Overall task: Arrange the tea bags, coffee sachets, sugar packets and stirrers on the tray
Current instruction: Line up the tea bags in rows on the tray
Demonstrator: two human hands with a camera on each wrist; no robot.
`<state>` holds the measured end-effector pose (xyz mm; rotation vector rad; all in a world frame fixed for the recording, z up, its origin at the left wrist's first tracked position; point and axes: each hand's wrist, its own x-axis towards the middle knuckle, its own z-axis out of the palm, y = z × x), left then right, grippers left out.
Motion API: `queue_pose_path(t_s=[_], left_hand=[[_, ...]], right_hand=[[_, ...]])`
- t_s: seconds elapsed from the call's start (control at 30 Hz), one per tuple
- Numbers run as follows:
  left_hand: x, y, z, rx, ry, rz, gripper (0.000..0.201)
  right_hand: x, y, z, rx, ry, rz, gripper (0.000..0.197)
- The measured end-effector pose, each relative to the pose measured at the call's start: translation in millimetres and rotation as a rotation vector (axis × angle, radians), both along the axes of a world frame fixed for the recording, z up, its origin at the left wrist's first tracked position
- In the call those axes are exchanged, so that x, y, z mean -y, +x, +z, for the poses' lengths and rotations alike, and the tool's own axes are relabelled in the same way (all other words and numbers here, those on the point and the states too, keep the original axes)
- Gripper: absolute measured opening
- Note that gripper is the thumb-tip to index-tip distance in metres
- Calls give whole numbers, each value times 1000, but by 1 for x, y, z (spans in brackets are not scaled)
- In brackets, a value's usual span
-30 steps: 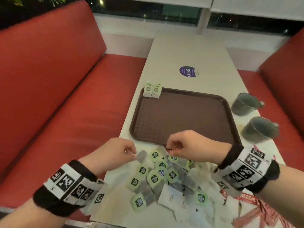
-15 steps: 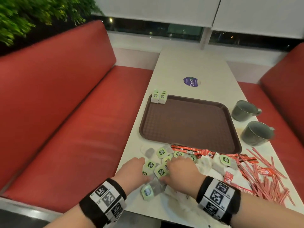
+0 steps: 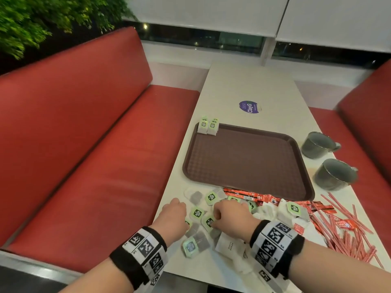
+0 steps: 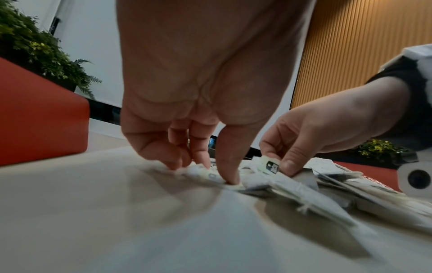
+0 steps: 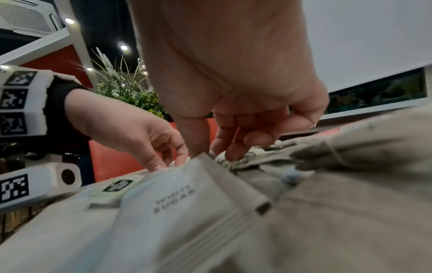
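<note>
A brown tray [image 3: 247,163] lies mid-table with two green-tagged tea bags [image 3: 208,126] propped at its far left corner. In front of it lies a loose pile of tea bags [image 3: 197,213], red coffee sachets [image 3: 247,195], white sugar packets [image 3: 227,245] and red striped stirrers [image 3: 347,231]. My left hand [image 3: 179,210] is down on the pile's left side, thumb and fingertips [image 4: 228,177] closing on a flat tea bag [image 4: 211,175]. My right hand [image 3: 218,216] pinches a tea bag's green tag [image 4: 271,166] between thumb and forefinger.
Two grey mugs [image 3: 317,144] [image 3: 334,176] stand right of the tray. A purple sticker [image 3: 249,106] marks the far table. Red bench seats [image 3: 95,166] run along both sides. The table's near edge is just under my wrists.
Both hands came back from the tray's front rim and dropped onto the tea bag pile; over the last half second they barely moved. The view has lifted.
</note>
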<state>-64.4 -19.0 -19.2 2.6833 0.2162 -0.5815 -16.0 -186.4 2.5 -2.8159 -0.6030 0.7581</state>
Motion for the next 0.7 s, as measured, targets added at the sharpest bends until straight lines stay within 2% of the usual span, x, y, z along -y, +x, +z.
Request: queue_pose_path(t_s=[0.17, 0.37, 0.5, 0.6, 0.7], left_hand=[[0, 1, 0, -20, 14, -17, 23], [-8, 2, 3, 45, -117, 10, 18], [-19, 9, 20, 165, -305, 35, 20], [-20, 16, 40, 257, -409, 25, 27], [-18, 24, 58, 306, -457, -39, 27]], right_hand=[[8, 2, 2, -74, 189, -104, 26], [19, 9, 17, -147, 365, -161, 23], [19, 9, 28, -92, 367, -58, 18], [14, 4, 34, -85, 418, 50, 22], [7, -2, 38, -79, 465, 108, 5]])
